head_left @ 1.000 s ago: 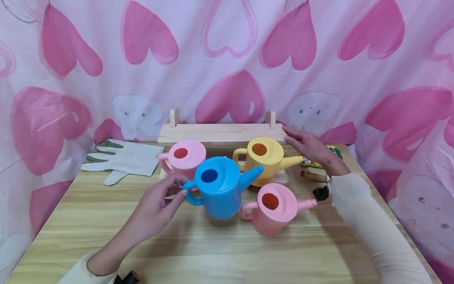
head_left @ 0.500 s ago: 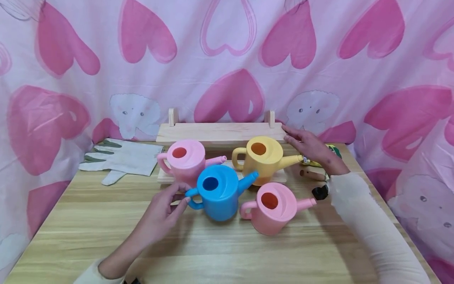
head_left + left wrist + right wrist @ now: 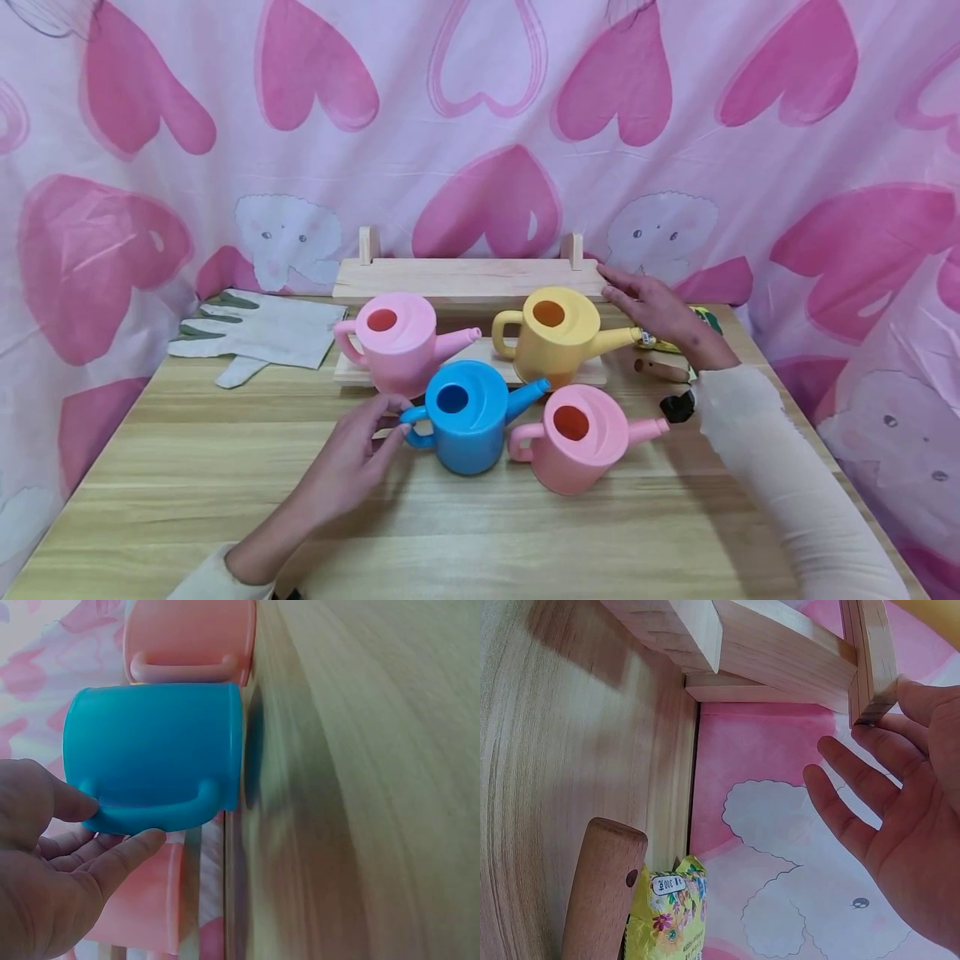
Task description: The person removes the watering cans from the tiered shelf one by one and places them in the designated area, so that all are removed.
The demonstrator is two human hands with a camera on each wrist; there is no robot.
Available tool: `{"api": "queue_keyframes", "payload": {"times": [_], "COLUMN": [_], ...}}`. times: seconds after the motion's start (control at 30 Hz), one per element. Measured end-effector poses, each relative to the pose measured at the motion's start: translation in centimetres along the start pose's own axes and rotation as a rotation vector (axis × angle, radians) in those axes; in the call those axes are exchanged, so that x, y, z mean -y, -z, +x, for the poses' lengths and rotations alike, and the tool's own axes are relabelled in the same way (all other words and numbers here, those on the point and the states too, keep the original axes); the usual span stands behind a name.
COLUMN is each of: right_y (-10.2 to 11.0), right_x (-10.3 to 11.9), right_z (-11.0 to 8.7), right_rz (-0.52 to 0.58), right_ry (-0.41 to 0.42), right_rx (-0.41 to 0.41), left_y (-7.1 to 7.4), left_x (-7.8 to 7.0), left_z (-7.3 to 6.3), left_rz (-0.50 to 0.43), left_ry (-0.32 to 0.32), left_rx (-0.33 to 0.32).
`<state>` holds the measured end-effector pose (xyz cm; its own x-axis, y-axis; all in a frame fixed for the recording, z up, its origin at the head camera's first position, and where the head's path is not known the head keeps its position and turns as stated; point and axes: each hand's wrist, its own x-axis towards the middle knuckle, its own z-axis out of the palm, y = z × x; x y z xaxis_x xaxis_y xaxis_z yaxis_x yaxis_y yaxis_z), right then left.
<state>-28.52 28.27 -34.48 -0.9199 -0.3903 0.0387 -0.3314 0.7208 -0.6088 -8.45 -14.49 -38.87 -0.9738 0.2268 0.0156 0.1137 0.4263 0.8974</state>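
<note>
My left hand (image 3: 352,454) pinches the handle of a blue watering can (image 3: 471,433) between thumb and fingers; the can is upright, low over the table or on it. The left wrist view shows its handle (image 3: 150,817) and a shadow beside its base. My right hand (image 3: 656,312) holds the right end of the upper board of a wooden shelf (image 3: 465,279), thumb and forefinger at the end and other fingers extended. A light pink watering can (image 3: 397,354) and a yellow one (image 3: 558,354) stand on the shelf's lower board. Another pink watering can (image 3: 577,458) stands right of the blue one.
White and green gloves (image 3: 262,329) lie at the back left. Near my right forearm are a wooden handle (image 3: 662,371) and a yellow packet (image 3: 671,915). A pink heart-patterned curtain (image 3: 480,200) hangs behind the table (image 3: 480,542).
My left hand has moved the blue watering can down and slightly right, exposing the light pink can's spout. My right hand has stayed on the shelf's end.
</note>
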Motion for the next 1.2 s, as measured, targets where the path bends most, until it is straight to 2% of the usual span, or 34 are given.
{"api": "queue_keyframes", "payload": {"times": [0.43, 0.63, 0.9, 1.2], "right_y": [-0.3, -0.2, -0.1, -0.3], "right_x": [-0.3, -0.2, -0.2, -0.1], "right_z": [0.1, -0.1, -0.1, 0.0], "right_rz": [-0.017, -0.005, -0.008, -0.008], "right_ry": [-0.021, -0.027, -0.032, -0.039], "right_rx": [-0.007, -0.002, -0.003, -0.007], "left_y": [-0.5, -0.7, -0.9, -1.0], "left_x": [1.2, 1.0, 0.7, 0.6], "left_z": [0.4, 0.6, 0.8, 0.9], "left_rz": [0.013, -0.002, -0.022, -0.012], "left_ry": [-0.005, -0.024, 0.010, 0.015], "left_rx": [0.013, 0.022, 0.030, 0.031]}}
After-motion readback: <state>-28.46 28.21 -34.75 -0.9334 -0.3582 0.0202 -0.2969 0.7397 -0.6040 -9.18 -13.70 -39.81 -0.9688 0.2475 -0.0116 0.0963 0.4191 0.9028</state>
